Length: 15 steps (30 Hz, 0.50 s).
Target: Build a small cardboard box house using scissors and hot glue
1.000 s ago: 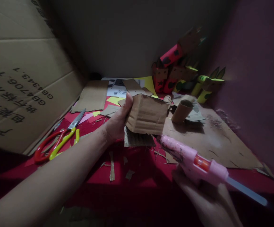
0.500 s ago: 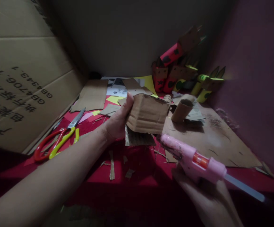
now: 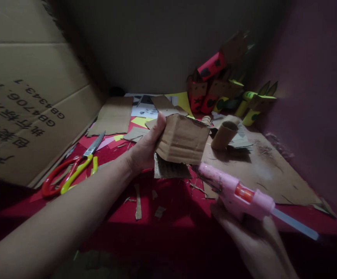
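Observation:
A folded piece of brown cardboard is held up over the red table by my left hand, its thumb on the left edge and its other fingers hidden behind. A lower flap hangs beneath the folded piece. My right hand grips a pink glue gun with a clear glue stick poking out of its back. The gun's nozzle is at the lower right corner of the cardboard; whether it touches cannot be made out.
Red-and-yellow scissors lie left, near a large printed box. A cardboard tube stands on a flat cardboard sheet at right. Colourful tube figures are behind. Scraps lie in front.
The glue gun and my right hand have shifted slightly left. The cardboard in my left hand has barely moved.

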Available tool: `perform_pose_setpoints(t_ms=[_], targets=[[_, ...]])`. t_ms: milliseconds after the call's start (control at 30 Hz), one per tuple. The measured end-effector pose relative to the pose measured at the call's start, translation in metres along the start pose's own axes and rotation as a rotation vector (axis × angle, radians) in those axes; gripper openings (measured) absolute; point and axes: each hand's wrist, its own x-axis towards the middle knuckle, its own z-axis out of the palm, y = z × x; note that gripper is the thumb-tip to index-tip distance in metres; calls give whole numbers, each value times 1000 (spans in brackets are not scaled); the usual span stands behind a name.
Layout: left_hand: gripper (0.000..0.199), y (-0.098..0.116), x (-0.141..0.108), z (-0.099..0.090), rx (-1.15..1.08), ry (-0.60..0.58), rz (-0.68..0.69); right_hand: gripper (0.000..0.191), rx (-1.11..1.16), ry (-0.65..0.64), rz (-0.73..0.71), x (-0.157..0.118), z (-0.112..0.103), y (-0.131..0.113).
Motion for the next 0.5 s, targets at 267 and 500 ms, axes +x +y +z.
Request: perform_pose_setpoints(t_ms=[267, 500], targets=[[80, 1, -5, 12, 47, 93, -34, 11, -69, 20, 95, 0, 0, 4], [79, 1, -2, 11, 48, 47, -21, 14, -60, -6, 99, 3, 3, 1]])
